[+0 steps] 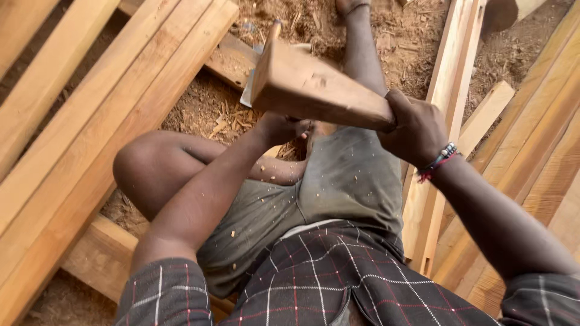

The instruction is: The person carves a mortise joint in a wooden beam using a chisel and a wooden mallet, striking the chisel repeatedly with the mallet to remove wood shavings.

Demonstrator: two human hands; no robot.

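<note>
two hands work at one spot in the head view: the right hand [417, 130] has its grip closed round the narrow end of a wooden mallet [314, 90], whose broad head is raised and tilted to the upper left. below it the left hand [279, 128] is curled round something the mallet mostly hides, apparently a chisel [275, 30] with its handle showing above the mallet. the person sits in grey shorts [338, 181] on sawdust-strewn ground [399, 36], left knee bent, right leg stretched out. pale planks [90, 115] lie on both sides.
</note>
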